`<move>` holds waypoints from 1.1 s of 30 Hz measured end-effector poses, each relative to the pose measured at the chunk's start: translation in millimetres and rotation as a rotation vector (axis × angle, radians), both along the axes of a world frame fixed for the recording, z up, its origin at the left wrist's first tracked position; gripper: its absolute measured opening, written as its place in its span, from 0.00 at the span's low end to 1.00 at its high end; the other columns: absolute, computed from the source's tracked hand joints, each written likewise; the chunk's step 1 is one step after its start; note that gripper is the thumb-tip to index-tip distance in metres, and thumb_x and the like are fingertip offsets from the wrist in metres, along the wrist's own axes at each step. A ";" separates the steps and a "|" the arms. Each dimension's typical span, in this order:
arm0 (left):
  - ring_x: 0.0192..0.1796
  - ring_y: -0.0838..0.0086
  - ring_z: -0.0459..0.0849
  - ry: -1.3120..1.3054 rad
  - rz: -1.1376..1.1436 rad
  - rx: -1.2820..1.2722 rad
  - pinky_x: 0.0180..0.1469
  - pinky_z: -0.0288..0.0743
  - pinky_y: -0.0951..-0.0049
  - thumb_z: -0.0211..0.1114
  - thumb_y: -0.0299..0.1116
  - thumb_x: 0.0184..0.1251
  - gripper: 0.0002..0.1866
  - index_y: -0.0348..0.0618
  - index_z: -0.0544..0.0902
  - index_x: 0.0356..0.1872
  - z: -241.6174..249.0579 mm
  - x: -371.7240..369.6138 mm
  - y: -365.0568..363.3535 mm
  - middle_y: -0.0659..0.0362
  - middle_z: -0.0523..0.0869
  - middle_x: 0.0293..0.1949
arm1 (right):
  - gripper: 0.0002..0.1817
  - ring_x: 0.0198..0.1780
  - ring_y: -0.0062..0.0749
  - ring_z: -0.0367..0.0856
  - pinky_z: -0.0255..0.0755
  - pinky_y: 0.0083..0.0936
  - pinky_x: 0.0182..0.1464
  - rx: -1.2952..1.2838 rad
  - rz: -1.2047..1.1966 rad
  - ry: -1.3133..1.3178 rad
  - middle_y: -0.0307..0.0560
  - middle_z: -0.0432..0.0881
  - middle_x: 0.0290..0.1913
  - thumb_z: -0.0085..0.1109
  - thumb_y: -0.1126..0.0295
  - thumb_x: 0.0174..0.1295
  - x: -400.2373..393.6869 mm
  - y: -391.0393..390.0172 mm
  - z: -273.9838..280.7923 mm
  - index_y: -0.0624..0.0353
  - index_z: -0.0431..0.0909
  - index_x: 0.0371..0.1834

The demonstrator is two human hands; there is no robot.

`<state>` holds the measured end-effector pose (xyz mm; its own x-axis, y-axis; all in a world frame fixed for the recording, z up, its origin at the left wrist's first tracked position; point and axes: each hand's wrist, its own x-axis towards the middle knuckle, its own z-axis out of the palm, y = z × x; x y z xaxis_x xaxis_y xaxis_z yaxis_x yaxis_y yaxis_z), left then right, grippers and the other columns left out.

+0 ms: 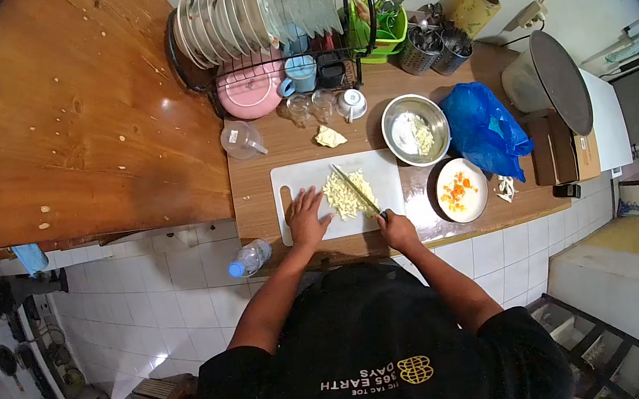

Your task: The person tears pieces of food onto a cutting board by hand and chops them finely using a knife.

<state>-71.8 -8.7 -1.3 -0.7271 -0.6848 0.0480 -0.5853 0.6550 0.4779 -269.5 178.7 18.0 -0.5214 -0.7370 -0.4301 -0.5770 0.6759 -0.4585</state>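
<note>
A white cutting board (pixel 300 178) lies near the front edge of the wooden counter, with a pile of pale chopped pieces (pixel 345 198) at its middle. My right hand (pixel 398 230) is closed round the handle of a knife (pixel 357 191), whose blade slants up and left across the pile. Fingers spread, my left hand (pixel 307 218) rests on the left part of the board, beside the pile, and holds nothing. Behind the board's right end stands a metal bowl (pixel 387 132) with pale pieces in it. A plate (pixel 447 212) with orange pieces is right of the board.
A blue plastic bag (pixel 481 128) lies right of the bowl. A dish rack (pixel 354 64) with plates stands at the back, glasses (pixel 311 108) before it. A pale lump (pixel 329 137) lies behind the board. A water bottle (pixel 250 258) is at the counter's front left.
</note>
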 end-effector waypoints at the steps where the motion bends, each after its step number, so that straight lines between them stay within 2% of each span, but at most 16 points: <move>1: 0.80 0.57 0.63 0.001 0.002 -0.001 0.78 0.55 0.52 0.76 0.48 0.58 0.36 0.51 0.79 0.69 1.2 0.0 0.5 0.59 0.72 0.76 | 0.25 0.41 0.69 0.85 0.77 0.59 0.44 0.005 0.017 0.006 0.70 0.85 0.34 0.50 0.47 0.76 -1.6 -0.7 0.6 0.63 0.76 0.44; 11: 0.79 0.57 0.63 0.015 0.017 0.031 0.78 0.56 0.49 0.76 0.48 0.59 0.36 0.53 0.78 0.70 0.8 0.2 -0.2 0.58 0.72 0.75 | 0.22 0.37 0.69 0.84 0.77 0.58 0.41 0.002 0.049 0.029 0.67 0.85 0.32 0.52 0.49 0.75 -6.3 4.8 -10.2 0.61 0.77 0.43; 15: 0.80 0.56 0.61 0.015 0.014 0.050 0.78 0.56 0.49 0.76 0.44 0.59 0.35 0.51 0.78 0.69 2.4 0.0 0.6 0.58 0.71 0.76 | 0.22 0.39 0.69 0.84 0.77 0.59 0.42 0.019 0.040 0.025 0.68 0.85 0.33 0.52 0.49 0.75 -4.2 2.3 -4.7 0.61 0.77 0.43; 18: 0.79 0.57 0.63 0.038 0.015 0.034 0.78 0.55 0.50 0.76 0.48 0.59 0.36 0.53 0.78 0.70 -3.8 0.1 -0.8 0.58 0.72 0.75 | 0.23 0.41 0.68 0.85 0.77 0.59 0.45 0.055 0.027 0.007 0.69 0.85 0.35 0.52 0.49 0.75 -3.0 -1.9 -1.9 0.61 0.77 0.45; 23: 0.80 0.56 0.62 0.050 0.014 0.030 0.79 0.55 0.49 0.76 0.47 0.59 0.36 0.51 0.78 0.70 -8.5 -0.9 0.4 0.57 0.71 0.75 | 0.24 0.45 0.67 0.85 0.77 0.58 0.49 0.119 -0.023 -0.013 0.71 0.85 0.37 0.52 0.48 0.74 1.1 -7.1 -3.3 0.62 0.77 0.48; 25: 0.80 0.55 0.62 0.068 -0.010 0.029 0.79 0.55 0.49 0.76 0.47 0.59 0.36 0.51 0.78 0.70 -10.0 3.6 -0.6 0.58 0.71 0.75 | 0.24 0.44 0.70 0.84 0.77 0.57 0.46 0.019 -0.063 -0.038 0.71 0.85 0.35 0.52 0.49 0.75 1.0 -0.3 -15.4 0.63 0.80 0.41; 26: 0.80 0.55 0.62 0.042 -0.005 0.030 0.79 0.55 0.49 0.76 0.47 0.58 0.36 0.51 0.78 0.70 -9.6 4.1 0.4 0.58 0.71 0.76 | 0.27 0.39 0.68 0.84 0.76 0.53 0.43 -0.105 -0.045 -0.080 0.69 0.85 0.33 0.51 0.47 0.75 -0.2 2.7 -30.2 0.65 0.81 0.37; 27: 0.80 0.55 0.62 0.024 0.004 0.028 0.79 0.55 0.49 0.76 0.47 0.58 0.36 0.51 0.78 0.70 -8.0 1.0 -1.1 0.58 0.71 0.76 | 0.27 0.39 0.68 0.84 0.76 0.53 0.43 -0.110 -0.058 -0.058 0.69 0.85 0.33 0.51 0.47 0.75 -2.9 1.0 -31.1 0.65 0.81 0.37; 30: 0.80 0.57 0.60 -0.002 -0.007 0.023 0.79 0.54 0.49 0.75 0.48 0.59 0.37 0.52 0.77 0.70 -7.7 -1.0 -2.7 0.60 0.70 0.76 | 0.31 0.30 0.57 0.79 0.74 0.45 0.40 -0.021 -0.113 -0.362 0.64 0.82 0.28 0.52 0.42 0.74 -9.0 1.7 -29.1 0.65 0.79 0.34; 31: 0.81 0.58 0.59 -0.026 -0.007 0.031 0.79 0.53 0.48 0.75 0.48 0.60 0.37 0.52 0.76 0.71 -8.6 1.5 -1.9 0.60 0.68 0.77 | 0.31 0.30 0.57 0.79 0.74 0.45 0.40 -0.019 -0.120 -0.359 0.64 0.82 0.28 0.52 0.42 0.74 -7.4 0.9 -25.7 0.65 0.79 0.34; 33: 0.81 0.58 0.59 -0.030 -0.015 0.037 0.79 0.52 0.48 0.74 0.48 0.60 0.37 0.52 0.76 0.71 -8.5 4.1 -1.3 0.60 0.68 0.77 | 0.30 0.32 0.56 0.83 0.74 0.46 0.41 -0.137 -0.042 -0.158 0.66 0.82 0.29 0.51 0.43 0.75 -3.6 3.0 -21.6 0.65 0.80 0.33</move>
<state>-67.7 -10.0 -9.8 -0.7382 -0.6746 0.0006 -0.5898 0.6459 0.4847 -273.1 181.8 -3.6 -0.4866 -0.7733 -0.4064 -0.4632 0.6228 -0.6305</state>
